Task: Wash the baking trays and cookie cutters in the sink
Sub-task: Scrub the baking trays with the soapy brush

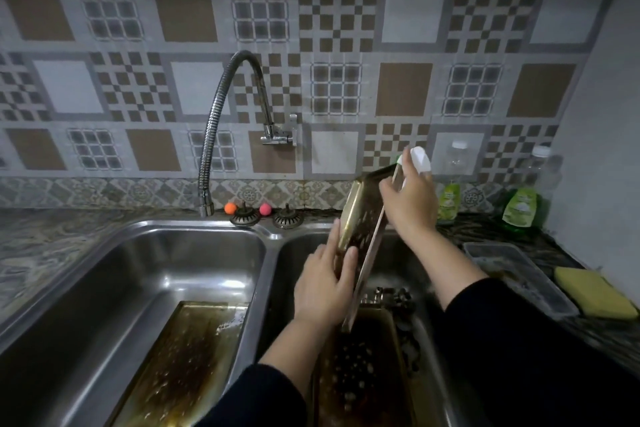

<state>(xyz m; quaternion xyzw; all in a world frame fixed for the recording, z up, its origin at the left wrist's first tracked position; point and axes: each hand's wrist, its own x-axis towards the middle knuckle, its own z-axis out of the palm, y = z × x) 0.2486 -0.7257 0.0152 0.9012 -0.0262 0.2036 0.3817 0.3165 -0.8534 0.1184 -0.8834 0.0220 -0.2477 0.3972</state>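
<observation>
Greasy brown metal fills both hands: the left hand [325,282] grips the lower edge of a baking tray [363,222], stood steeply on end over the right basin [301,253]. At two o'clock, the right hand [410,199] clutches a white spray bottle [419,159] against the tray's top. Below, another tray [360,374] lies with dark cookie cutters [398,298]; at eight o'clock, a third tray [180,364] sits in the left basin [121,263].
</observation>
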